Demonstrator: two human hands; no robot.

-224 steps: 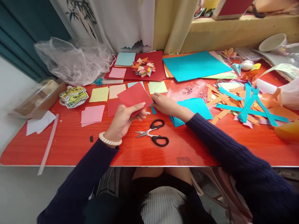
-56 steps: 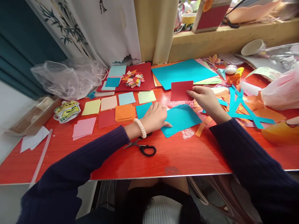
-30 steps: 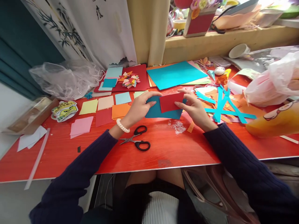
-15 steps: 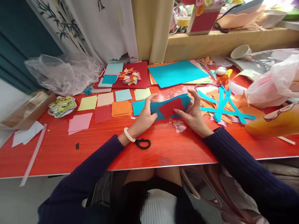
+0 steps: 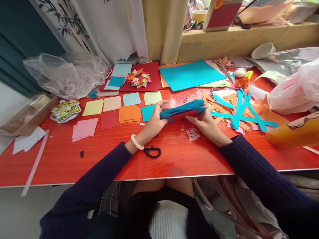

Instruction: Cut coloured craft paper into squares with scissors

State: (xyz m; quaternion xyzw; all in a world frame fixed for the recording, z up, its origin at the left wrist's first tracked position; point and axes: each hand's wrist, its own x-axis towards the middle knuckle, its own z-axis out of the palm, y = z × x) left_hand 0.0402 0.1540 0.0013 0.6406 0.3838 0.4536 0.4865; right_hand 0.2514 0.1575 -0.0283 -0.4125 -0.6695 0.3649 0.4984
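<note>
Between my two hands is a stack of blue paper (image 5: 183, 109), its sheets fanned apart along the far edge. A red paper piece (image 5: 181, 116) lies against its near side. My left hand (image 5: 157, 117) pinches the stack's left end, thumb in front. At the other end my right hand (image 5: 203, 120) grips it, with the thumb over the red piece. Black-handled scissors (image 5: 153, 152) lie below my left wrist, their blades hidden under the hand. Left of my hands sit an orange paper stack (image 5: 129, 114) and a blue square (image 5: 147, 113).
Pink squares (image 5: 85, 129), a yellow square (image 5: 92, 108) and a dark red square (image 5: 110, 119) lie to the left. Large blue sheets (image 5: 193, 75) lie behind my hands. Blue strips (image 5: 240, 111) and orange scraps are on the right, near a pink-white plastic bag (image 5: 290, 86).
The blue stack has tipped, so its edge faces me more and its sheets spread apart. Less of the red piece's face shows. My right fingers have curled lower behind the stack.
</note>
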